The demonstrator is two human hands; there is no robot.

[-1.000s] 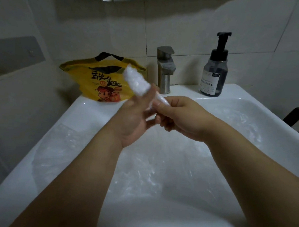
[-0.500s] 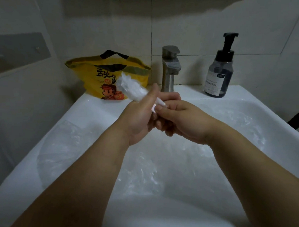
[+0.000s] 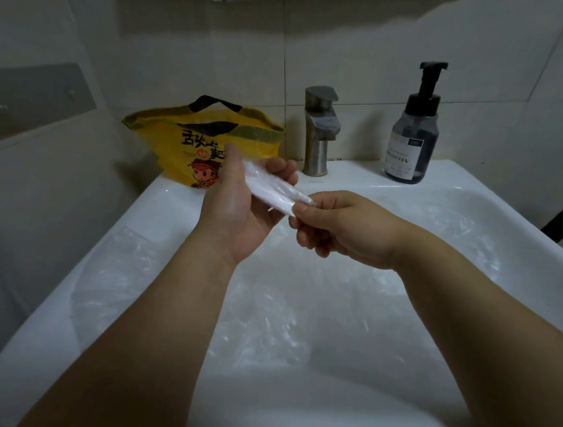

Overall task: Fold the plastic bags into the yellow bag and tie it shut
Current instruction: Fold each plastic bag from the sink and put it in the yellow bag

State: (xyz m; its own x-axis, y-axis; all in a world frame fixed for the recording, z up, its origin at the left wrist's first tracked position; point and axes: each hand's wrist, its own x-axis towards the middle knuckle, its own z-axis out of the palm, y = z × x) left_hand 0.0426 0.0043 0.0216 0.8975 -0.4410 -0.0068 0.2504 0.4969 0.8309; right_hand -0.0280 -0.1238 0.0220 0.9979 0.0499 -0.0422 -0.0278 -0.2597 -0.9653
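Cam: on my head, wide-angle.
Facing: fwd & down onto sink point(image 3: 462, 179), wall point(image 3: 378, 40) across frame top.
Range: close; left hand point(image 3: 235, 211), right hand point(image 3: 347, 229) mid-frame.

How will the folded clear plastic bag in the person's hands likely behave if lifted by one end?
Probably very light: the right hand pinches one end of the folded clear plastic bag with fingertips only. Likely floppy, since the left hand cradles its other end. Its glossy film suggests a slippery grip.
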